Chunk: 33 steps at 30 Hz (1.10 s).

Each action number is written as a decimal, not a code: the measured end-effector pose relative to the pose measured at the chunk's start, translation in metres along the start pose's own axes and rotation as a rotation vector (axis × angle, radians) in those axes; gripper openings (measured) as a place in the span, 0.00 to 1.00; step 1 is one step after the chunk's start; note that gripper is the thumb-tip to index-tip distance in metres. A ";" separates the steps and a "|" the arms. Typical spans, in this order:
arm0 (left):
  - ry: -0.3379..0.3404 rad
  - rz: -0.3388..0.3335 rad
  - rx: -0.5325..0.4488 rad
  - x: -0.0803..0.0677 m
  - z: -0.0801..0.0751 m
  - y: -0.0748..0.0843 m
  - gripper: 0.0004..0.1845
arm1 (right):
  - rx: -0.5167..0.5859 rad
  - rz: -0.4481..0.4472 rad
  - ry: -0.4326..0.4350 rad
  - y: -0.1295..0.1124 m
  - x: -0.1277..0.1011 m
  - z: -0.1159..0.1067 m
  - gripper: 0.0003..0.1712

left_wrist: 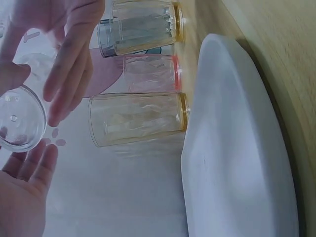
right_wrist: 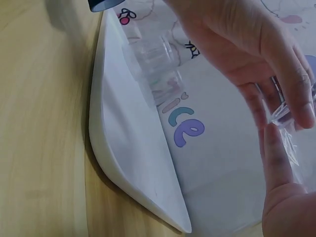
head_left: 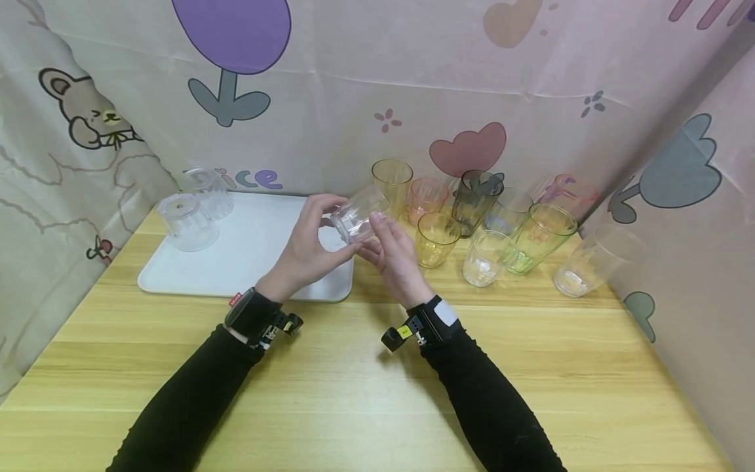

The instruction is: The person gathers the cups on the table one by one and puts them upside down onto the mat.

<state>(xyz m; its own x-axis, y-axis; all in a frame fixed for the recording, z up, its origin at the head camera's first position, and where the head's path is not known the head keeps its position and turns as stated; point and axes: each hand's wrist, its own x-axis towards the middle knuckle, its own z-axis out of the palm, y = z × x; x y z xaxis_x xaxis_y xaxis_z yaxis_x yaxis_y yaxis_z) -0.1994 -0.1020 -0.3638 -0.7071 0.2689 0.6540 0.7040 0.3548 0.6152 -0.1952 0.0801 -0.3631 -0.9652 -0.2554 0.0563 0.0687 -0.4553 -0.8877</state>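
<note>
A clear ribbed glass (head_left: 358, 213) is held tipped on its side just above the right end of the white tray (head_left: 248, 262). My left hand (head_left: 312, 242) grips it, thumb over the top and fingers underneath. From the right, my right hand (head_left: 392, 252) holds the same glass with thumb and fingertips. In the left wrist view the glass's round base (left_wrist: 17, 118) shows between both hands. In the right wrist view the glass (right_wrist: 289, 123) sits partly hidden behind fingers. Two clear glasses (head_left: 187, 221) stand upside down on the tray's far left corner.
Right of the tray stands a cluster of several tumblers: tall yellow (head_left: 392, 185), pink (head_left: 427, 198), short yellow (head_left: 436, 239), grey (head_left: 476, 200), green (head_left: 541, 237), clear (head_left: 486, 257). Another clear one (head_left: 590, 262) stands by the right curtain. Printed curtains wall in the wooden table (head_left: 366, 393).
</note>
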 end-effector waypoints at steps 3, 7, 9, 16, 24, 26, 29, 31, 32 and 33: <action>0.023 0.039 -0.014 0.000 0.000 -0.001 0.39 | 0.010 0.019 -0.039 0.001 0.001 -0.002 0.33; 0.037 0.072 -0.018 0.000 -0.002 -0.002 0.38 | 0.021 0.037 -0.068 0.001 0.002 -0.004 0.39; 0.038 0.082 -0.015 0.000 -0.003 -0.003 0.38 | 0.024 0.037 -0.078 0.002 0.002 -0.006 0.44; 0.050 0.111 0.008 0.003 -0.008 0.000 0.38 | -0.007 0.019 -0.106 0.000 0.003 -0.009 0.55; 0.146 0.117 0.059 0.008 -0.033 0.009 0.37 | -0.323 -0.062 -0.051 0.001 0.004 -0.009 0.33; 0.167 0.110 0.087 0.010 -0.041 0.010 0.37 | -0.465 -0.075 -0.037 0.002 0.003 -0.009 0.32; 0.189 0.085 0.115 0.012 -0.056 0.012 0.37 | -0.677 -0.078 -0.035 0.003 0.003 -0.011 0.31; 0.194 0.056 0.126 0.012 -0.066 0.014 0.37 | -0.811 -0.068 -0.044 0.004 0.003 -0.012 0.30; 0.197 0.037 0.130 0.012 -0.071 0.016 0.37 | -0.868 -0.061 -0.052 0.005 0.004 -0.012 0.31; 0.201 0.015 0.134 0.012 -0.076 0.017 0.37 | -0.918 -0.053 -0.061 0.006 0.004 -0.013 0.31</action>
<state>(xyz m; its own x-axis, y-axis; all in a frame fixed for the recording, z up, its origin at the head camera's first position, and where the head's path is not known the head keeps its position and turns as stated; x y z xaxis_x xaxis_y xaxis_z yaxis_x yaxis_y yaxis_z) -0.1912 -0.1611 -0.3116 -0.6594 0.0960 0.7456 0.6900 0.4710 0.5495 -0.2019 0.0875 -0.3744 -0.9447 -0.3096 0.1078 -0.2271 0.3810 -0.8962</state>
